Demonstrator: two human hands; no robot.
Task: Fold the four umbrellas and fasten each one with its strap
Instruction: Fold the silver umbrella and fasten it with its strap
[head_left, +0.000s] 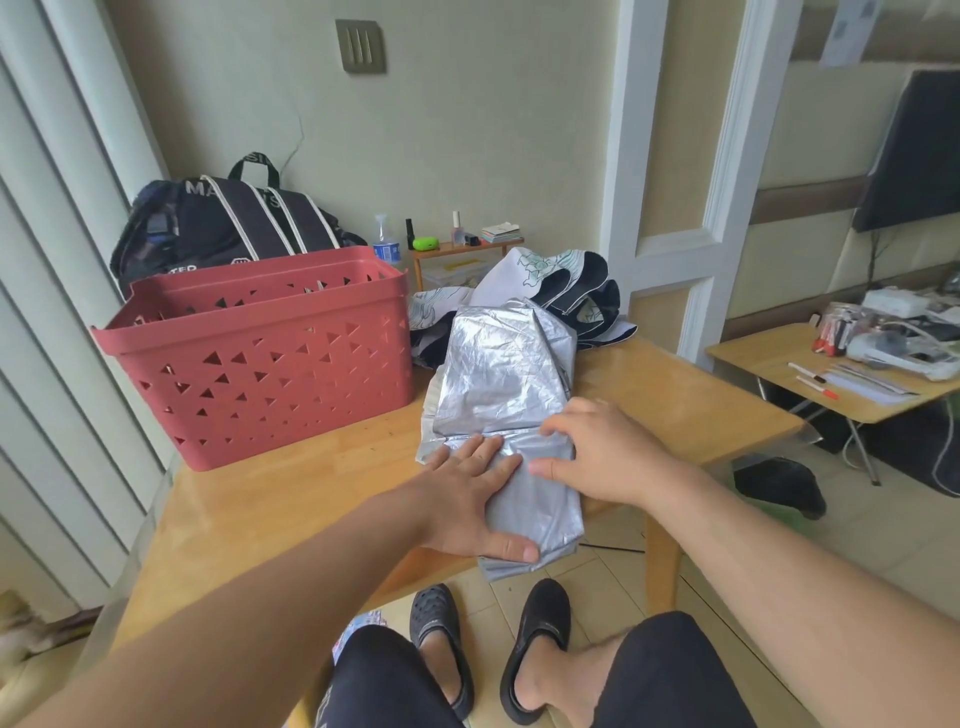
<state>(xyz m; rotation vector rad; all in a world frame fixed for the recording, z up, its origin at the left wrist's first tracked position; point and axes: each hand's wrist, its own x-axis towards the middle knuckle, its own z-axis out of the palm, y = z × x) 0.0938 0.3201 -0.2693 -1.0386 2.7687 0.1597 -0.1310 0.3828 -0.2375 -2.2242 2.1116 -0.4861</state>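
Your left hand (475, 493) lies spread flat on the silver umbrella (501, 384); your right hand (602, 452), fingers curled, presses beside it on the desk (291, 499).

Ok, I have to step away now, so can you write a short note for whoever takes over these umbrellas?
Left hand: flat, pressing the silver umbrella onto the table.
Right hand: fingers bent on the umbrella's right side; grip unclear.
The silver umbrella overhangs the near edge. A patterned umbrella lies loose behind it, beside the red basket.
Done: no fastened strap visible.
Left: fold and strap both; the others aren't visible.
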